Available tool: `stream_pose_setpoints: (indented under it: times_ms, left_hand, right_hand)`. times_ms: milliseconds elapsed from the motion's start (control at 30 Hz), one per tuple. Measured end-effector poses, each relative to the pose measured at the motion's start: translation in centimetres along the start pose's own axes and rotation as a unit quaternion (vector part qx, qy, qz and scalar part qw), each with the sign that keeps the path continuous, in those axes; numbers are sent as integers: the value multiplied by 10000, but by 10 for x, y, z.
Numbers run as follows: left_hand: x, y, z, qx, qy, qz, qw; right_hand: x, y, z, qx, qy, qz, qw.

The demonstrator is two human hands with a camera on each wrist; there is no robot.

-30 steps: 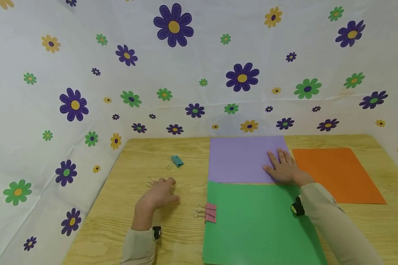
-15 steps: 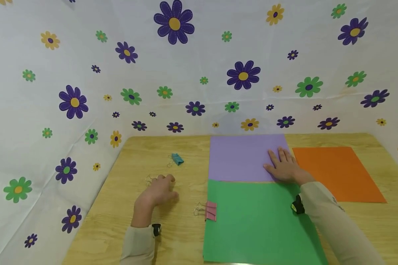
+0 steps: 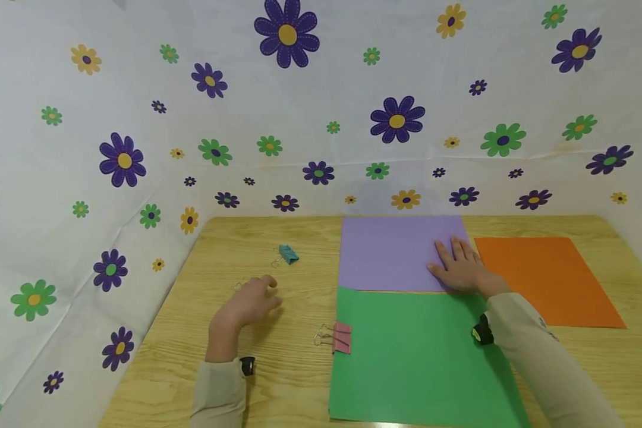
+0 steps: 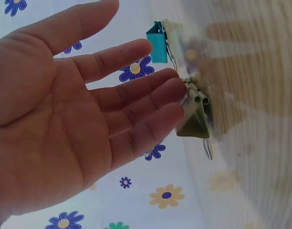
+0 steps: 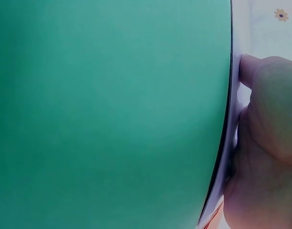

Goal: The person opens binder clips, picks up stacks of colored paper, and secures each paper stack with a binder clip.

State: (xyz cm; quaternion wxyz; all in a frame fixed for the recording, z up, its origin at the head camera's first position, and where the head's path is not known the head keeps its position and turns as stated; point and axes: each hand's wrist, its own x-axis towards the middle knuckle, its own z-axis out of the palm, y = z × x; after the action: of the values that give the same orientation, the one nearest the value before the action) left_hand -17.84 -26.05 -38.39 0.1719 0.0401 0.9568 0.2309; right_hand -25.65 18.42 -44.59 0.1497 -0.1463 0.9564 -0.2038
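Note:
My left hand hovers over the left side of the table, palm turned inward and fingers loosely extended. In the left wrist view its fingertips reach right to an olive binder clip; the head view shows only this clip's wire, the rest hidden behind the hand. A teal binder clip lies just beyond. My right hand rests flat, fingers spread, on the purple sheet. In front of that lies a green sheet, overlapping it, with a pink binder clip on the green sheet's left edge.
An orange sheet lies to the right of the purple one on the wooden table. White flower-patterned cloth stands as a wall behind the table and along its sides.
My left hand has shifted slightly left, with the thumb and index finger still apart. The right hand stays on the purple sheet. The head view has tilted down a little.

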Motion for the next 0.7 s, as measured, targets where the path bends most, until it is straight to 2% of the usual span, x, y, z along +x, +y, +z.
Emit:
stream_pose_setpoints:
  times_ms: [300,533,700]
  left_hand:
    - [3,-14,-2,-180,219,137,9995]
    - [2,-23,-1,15,442,-82,9990]
    - [0,-28,-2,163,672,-107,9975]
  right_hand:
    - [1,11,12,-11,119,-59,9999]
    - [0,10,19,-77,189,22,9998]
    - [-2,7,22,-95,288,12,9995]
